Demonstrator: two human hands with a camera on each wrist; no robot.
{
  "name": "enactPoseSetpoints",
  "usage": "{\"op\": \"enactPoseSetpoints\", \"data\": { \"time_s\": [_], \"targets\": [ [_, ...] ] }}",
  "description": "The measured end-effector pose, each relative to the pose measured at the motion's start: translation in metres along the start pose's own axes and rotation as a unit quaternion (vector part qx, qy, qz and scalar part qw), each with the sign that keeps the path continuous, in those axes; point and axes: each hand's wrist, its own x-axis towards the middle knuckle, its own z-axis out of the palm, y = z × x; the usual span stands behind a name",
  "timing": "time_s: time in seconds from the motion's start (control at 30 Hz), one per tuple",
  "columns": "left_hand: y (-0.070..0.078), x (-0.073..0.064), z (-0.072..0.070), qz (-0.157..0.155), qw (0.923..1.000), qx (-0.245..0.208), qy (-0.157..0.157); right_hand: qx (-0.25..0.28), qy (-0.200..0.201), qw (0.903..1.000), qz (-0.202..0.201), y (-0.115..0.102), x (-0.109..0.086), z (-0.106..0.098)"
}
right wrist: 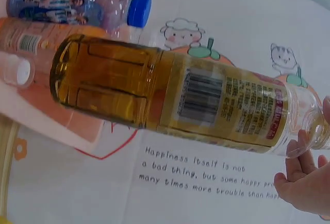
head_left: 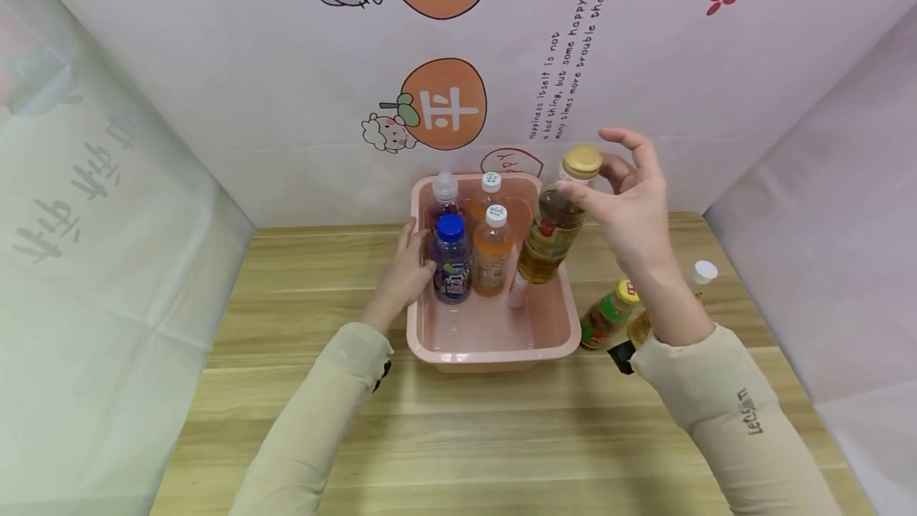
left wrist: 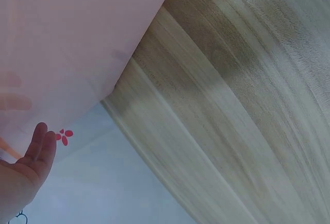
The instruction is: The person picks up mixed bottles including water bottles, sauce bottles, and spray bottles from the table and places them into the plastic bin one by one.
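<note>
Right hand [head_left: 630, 201] pinches the oil bottle [head_left: 550, 231] near its yellow cap, thumb on one side, fingers on the other; index finger raised off. Bottle is tilted, cap up to the right, base over the right part of the pink bin [head_left: 494, 357]; can't tell if base touches anything. Barcode label faces the right wrist camera. Left hand [head_left: 407, 273] holds the bin's left rim, some fingers outside the wall, others showing through it, partly spread.

In bin, upright: blue-capped bottle [head_left: 453, 269] near the left hand, clear-capped bottle [head_left: 445, 201] behind it, front orange drink [head_left: 493, 261] and rear orange drink [head_left: 487, 199], both white-capped. Small pale item [head_left: 517, 293] under the oil bottle, mostly hidden. Right of bin on wood surface [head_left: 458, 436]: green-labelled bottle [head_left: 607, 315], yellow cap, plus white-capped bottle [head_left: 704, 273] partly behind the right wrist.
</note>
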Motion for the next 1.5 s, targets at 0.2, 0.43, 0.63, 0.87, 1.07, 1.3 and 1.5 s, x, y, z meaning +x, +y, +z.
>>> {"op": "enactPoseSetpoints", "data": {
  "time_s": [0.2,0.43,0.63,0.87,1.07,1.3,1.5],
  "targets": [
    [-0.001,0.0,0.0,-0.001,0.9999,-0.011,0.0,-0.082,-0.059,0.9949,0.011,0.006,-0.008,0.019],
    [-0.001,0.001,0.001,-0.005,0.9999,-0.013,0.004,-0.103,-0.11,0.9875,0.046,0.023,-0.014,0.041],
    [-0.002,0.003,0.001,0.001,0.9998,-0.017,0.011,-0.109,-0.131,0.9846,0.038,0.045,-0.016,0.059],
    [-0.001,0.002,0.0,0.001,0.9999,-0.005,0.01,-0.143,-0.14,0.9758,0.088,0.065,-0.023,0.074],
    [-0.001,0.001,0.0,0.0,1.0,-0.004,0.008,-0.151,-0.146,0.9727,0.098,0.082,-0.028,0.083],
    [0.0,0.0,-0.002,0.009,0.9999,0.01,0.009,-0.17,-0.146,0.9703,0.09,0.101,-0.034,0.09],
    [0.0,-0.001,-0.002,0.006,0.9999,0.014,0.006,-0.154,-0.151,0.9692,0.119,0.111,-0.038,0.097]
  ]
}}
